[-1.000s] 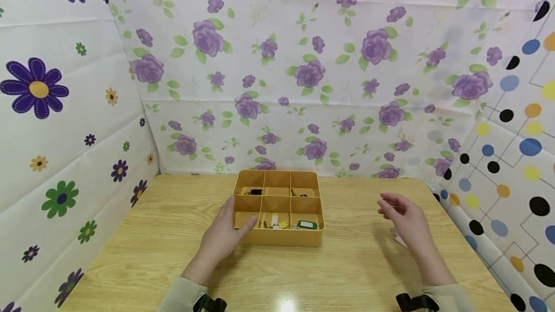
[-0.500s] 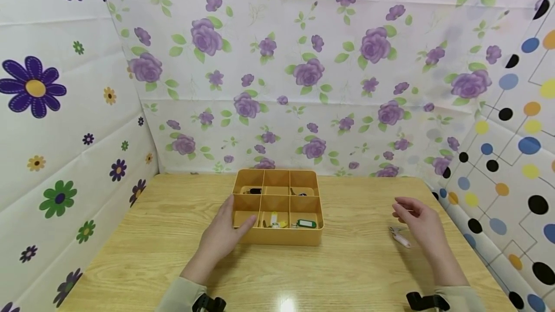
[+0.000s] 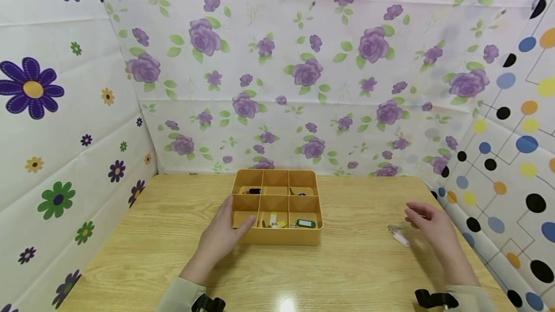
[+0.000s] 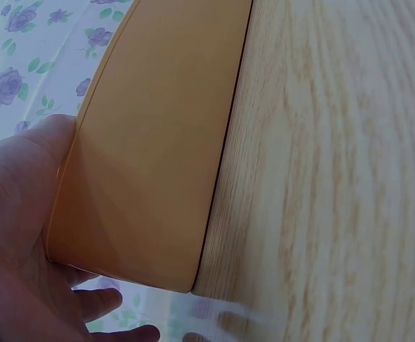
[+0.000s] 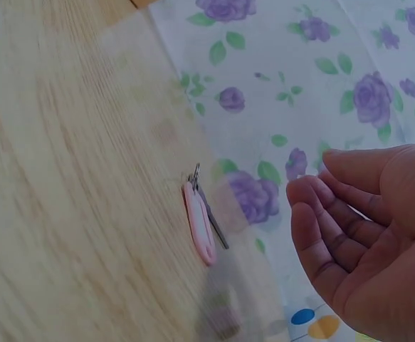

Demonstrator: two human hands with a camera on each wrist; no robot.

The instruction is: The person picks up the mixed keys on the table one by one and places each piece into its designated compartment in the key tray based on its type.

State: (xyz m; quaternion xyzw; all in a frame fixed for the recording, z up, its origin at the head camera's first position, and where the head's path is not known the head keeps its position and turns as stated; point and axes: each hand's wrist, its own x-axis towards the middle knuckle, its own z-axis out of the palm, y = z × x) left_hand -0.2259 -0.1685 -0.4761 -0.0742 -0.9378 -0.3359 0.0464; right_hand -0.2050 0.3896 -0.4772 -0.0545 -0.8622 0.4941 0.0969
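Observation:
A tan box (image 3: 282,237) divided into compartments sits on the table in the head view. My left hand (image 3: 223,237) holds its near left corner, thumb over the front rim and fingers along the left side; the left wrist view shows the same grip at the box wall (image 4: 143,142). To the right, my right hand (image 3: 435,227) hovers with loosely bent fingers and nothing in them. Just left of it a pink key tag (image 3: 401,239) with a key lies on the table. In the right wrist view that pink tag (image 5: 198,224) has a metal ring at its top and the key beside it.
In the box are a green key tag (image 3: 306,223) at front right, a yellow tag (image 3: 273,218) in the front middle, a black-headed key (image 3: 255,191) at back left and a dark key at back right. Patterned cloths (image 3: 260,124) border the wooden table (image 3: 347,264).
My right hand has moved right and slightly nearer, away from the pink-tagged key, which now shows fully. The left hand has stayed at the box corner.

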